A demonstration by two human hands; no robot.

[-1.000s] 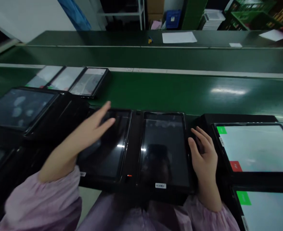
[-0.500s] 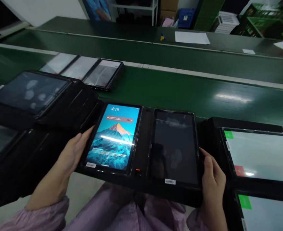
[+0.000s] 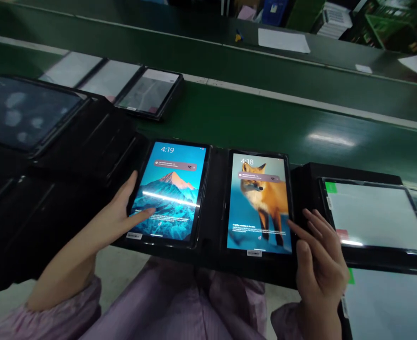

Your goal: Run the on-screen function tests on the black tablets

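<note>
Two tablets in black holders lie side by side in front of me. The left tablet (image 3: 168,193) is lit, with a mountain picture and 4:19. The right tablet (image 3: 258,203) is lit too, with a fox picture and 4:18. My left hand (image 3: 112,217) grips the left tablet's left edge, its thumb over the lower screen; its other fingers are partly hidden. At the right tablet's right edge, my right hand (image 3: 320,259) has its index fingertip at the screen border, the fingers apart and nothing held.
A white-screened tablet (image 3: 375,215) on a black block stands at right, with another white screen (image 3: 389,302) below. Black blocks at left bear a dark tablet (image 3: 27,108). Several tablets, one a grey-screened tablet (image 3: 150,92), lie on the green conveyor belt (image 3: 230,113).
The right tablet's screen has gone from dark to lit with the fox. My left thumb has moved onto the screen. My right hand has let go of the edge and spread its fingers.
</note>
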